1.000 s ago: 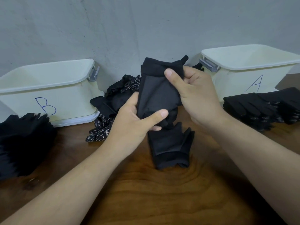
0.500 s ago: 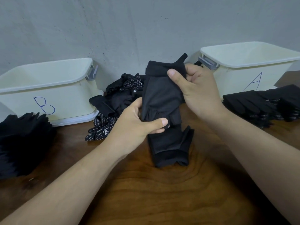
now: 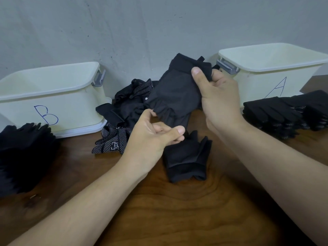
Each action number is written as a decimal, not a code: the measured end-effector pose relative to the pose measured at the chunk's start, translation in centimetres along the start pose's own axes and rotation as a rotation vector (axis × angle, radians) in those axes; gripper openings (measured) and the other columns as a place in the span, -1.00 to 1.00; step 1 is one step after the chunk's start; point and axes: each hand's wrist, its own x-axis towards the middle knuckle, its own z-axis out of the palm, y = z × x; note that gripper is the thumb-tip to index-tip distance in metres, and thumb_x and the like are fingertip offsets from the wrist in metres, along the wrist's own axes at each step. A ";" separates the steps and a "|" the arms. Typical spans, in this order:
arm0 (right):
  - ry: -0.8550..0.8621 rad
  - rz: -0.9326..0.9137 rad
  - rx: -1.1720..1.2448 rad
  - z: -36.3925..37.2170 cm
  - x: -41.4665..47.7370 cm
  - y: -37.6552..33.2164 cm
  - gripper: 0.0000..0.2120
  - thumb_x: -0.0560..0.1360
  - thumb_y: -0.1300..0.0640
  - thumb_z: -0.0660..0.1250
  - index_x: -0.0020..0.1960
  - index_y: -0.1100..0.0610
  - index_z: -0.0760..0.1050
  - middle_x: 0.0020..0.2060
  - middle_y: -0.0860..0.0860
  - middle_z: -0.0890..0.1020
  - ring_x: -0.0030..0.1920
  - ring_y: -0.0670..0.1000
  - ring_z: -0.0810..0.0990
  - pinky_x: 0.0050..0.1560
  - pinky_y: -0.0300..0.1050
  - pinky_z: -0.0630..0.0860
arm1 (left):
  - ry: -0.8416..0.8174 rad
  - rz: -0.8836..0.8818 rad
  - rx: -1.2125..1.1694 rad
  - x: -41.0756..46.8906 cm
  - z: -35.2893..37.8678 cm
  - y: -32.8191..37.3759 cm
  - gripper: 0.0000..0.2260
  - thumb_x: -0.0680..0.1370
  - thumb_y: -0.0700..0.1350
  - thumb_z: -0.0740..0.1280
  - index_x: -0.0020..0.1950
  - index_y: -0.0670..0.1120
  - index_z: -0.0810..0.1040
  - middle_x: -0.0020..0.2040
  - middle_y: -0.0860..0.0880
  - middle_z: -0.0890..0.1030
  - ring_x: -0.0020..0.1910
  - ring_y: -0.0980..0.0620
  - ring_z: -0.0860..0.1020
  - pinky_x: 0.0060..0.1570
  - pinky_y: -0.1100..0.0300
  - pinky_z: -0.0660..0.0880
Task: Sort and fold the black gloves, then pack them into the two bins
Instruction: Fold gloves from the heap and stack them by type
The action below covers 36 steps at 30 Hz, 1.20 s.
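Observation:
My right hand (image 3: 220, 96) grips the cuff end of a plain black glove (image 3: 174, 93) held up above the table. My left hand (image 3: 152, 134) pinches the lower, finger end of that same glove. Below them a second black glove (image 3: 186, 158) lies flat on the wooden table (image 3: 177, 210). Behind it sits a loose heap of black gloves (image 3: 129, 107), some with white dots (image 3: 113, 142). The cream bin marked B (image 3: 51, 96) stands at the left and the cream bin marked A (image 3: 273, 71) at the right.
A stack of black gloves (image 3: 23, 153) lies in front of bin B at the left edge. Another stack of black gloves (image 3: 287, 114) lies in front of bin A at the right. A grey wall (image 3: 142, 29) rises right behind the bins.
My left hand slid down from the glove's middle to its lower end, and the lower part has bunched up. My right hand kept its grip on the cuff and moved slightly right.

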 end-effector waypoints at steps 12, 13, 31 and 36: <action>-0.218 -0.137 -0.292 -2.2 1.9 0.4 -0.74 0.68 0.02 0.41 0.18 0.22 0.68 0.08 0.16 0.75 0.17 0.20 0.73 0.24 0.33 0.62 | 0.071 0.027 0.382 1.4 -2.2 -0.3 -0.56 0.48 0.24 0.52 0.29 0.16 0.56 0.17 0.14 0.70 0.17 0.18 0.67 0.20 0.06 0.61; -0.219 -0.156 -0.319 -2.3 2.0 0.8 -0.71 0.67 -0.01 0.42 0.15 0.24 0.67 0.06 0.22 0.74 0.14 0.27 0.71 0.19 0.38 0.62 | 0.111 0.074 0.464 1.6 -2.6 -0.4 -0.63 0.52 0.22 0.50 0.28 0.16 0.57 0.17 0.17 0.68 0.17 0.23 0.65 0.21 0.14 0.57; -0.222 -0.256 -0.397 -2.3 -2.2 3.8 -0.89 0.62 0.11 0.49 -0.02 0.14 0.71 -0.12 -0.09 0.76 -0.01 -0.08 0.73 0.05 -0.13 0.64 | 0.142 0.243 1.063 2.2 -4.3 -4.0 -0.77 0.63 0.04 0.43 0.26 0.04 0.59 0.05 0.14 0.60 0.03 0.14 0.52 -0.01 0.33 0.38; -0.281 -0.214 -0.417 -3.8 -3.6 3.5 -0.82 0.60 0.07 0.51 0.10 0.18 0.71 -0.01 -0.02 0.78 0.09 0.02 0.76 0.18 0.15 0.69 | 0.112 0.270 1.091 2.4 -4.8 -4.2 -0.85 0.62 0.05 0.44 0.16 0.06 0.60 0.00 0.15 0.58 0.01 0.12 0.52 0.05 0.16 0.49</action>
